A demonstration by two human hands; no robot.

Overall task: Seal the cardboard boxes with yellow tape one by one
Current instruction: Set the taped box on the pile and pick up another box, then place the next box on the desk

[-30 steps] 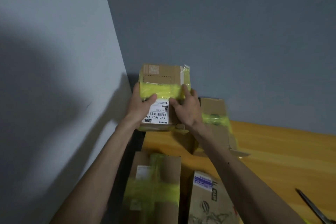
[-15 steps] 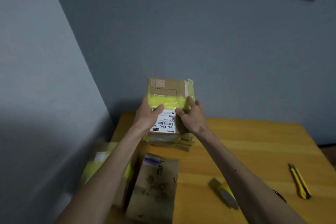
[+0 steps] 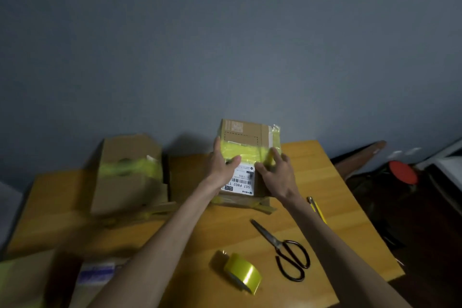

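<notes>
Taking the held box [image 3: 246,157] as landmark and working outward from the wearer: nearest lie one roll of yellow tape [image 3: 243,273] and one pair of scissors [image 3: 285,252], both on the wooden surface [image 3: 200,237] on the near side of the box and well apart from it, untouched. One yellow utility knife [image 3: 317,210] lies just right of the box, partly behind the right forearm. The left hand [image 3: 221,166] clasps the box's left side, thumb over the yellow band; the right hand [image 3: 277,174] clasps its right side, fingers pressed on the same band. Each grip is closed on the box. The band runs left to right, from one hand to the other, so smoothing would run along that line. A second taped box [image 3: 130,175] stands to the left. At least one more box [image 3: 25,280] lies blurred at the near left; I cannot count further.
</notes>
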